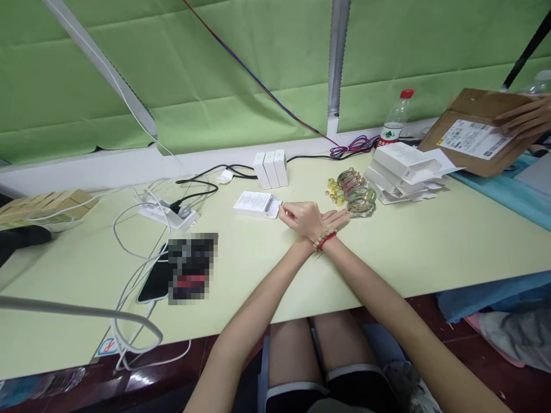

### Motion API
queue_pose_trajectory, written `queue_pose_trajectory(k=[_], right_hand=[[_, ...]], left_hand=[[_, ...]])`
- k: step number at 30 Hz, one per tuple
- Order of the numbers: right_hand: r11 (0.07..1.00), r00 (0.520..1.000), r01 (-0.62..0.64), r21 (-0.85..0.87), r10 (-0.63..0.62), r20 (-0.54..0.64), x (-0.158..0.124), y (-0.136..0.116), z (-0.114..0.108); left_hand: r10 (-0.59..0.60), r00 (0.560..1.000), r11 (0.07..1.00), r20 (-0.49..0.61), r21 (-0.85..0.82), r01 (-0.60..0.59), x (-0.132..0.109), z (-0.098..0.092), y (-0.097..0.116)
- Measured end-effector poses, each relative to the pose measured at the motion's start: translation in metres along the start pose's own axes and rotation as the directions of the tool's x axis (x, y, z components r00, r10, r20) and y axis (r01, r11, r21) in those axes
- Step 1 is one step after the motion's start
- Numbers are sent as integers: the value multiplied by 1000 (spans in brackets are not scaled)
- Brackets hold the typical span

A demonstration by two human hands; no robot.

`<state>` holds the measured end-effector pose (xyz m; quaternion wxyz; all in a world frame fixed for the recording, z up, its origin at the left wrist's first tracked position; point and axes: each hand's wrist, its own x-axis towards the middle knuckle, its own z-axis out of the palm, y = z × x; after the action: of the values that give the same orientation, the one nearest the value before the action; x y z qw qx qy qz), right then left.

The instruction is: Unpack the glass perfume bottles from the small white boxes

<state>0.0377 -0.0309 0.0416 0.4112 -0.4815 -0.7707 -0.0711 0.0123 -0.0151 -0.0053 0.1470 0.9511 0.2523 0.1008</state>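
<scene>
My forearms cross at the wrists above the table. My right hand, with a beaded bracelet and a red cord at its wrist, reaches over to the left. Its fingers are curled closed beside the open end of a small white printed box lying flat; whether they pinch the flap or something else is hidden. Beneath and beyond it, my left hand points right, fingers stretched out. Its fingertips are close to a cluster of clear glassy rings. Small yellow and gold pieces lie beside the rings.
Three upright white boxes stand behind. Opened white cartons are piled at right, near a red-capped bottle. Another person's hand holds a brown cardboard package. White cables, a power strip and a phone occupy the left.
</scene>
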Motion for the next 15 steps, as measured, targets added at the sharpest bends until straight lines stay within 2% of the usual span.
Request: queue_pose_trajectory(k=[4, 7, 11, 15], right_hand=[[1000, 1000, 11, -18, -11, -10, 0, -1, -2], [999, 1000, 24, -30, -25, -4, 0, -2, -2], [999, 1000, 21, -49, -21, 13, 2, -3, -2], [998, 998, 23, -52, -20, 56, 4, -4, -3]], left_hand=[[64, 997, 993, 41, 93, -68, 1, 6, -7], [70, 996, 988, 47, 133, -76, 1, 9, -9], [60, 995, 991, 74, 116, -68, 0, 6, -9], [37, 999, 996, 26, 78, -39, -1, 3, -6]])
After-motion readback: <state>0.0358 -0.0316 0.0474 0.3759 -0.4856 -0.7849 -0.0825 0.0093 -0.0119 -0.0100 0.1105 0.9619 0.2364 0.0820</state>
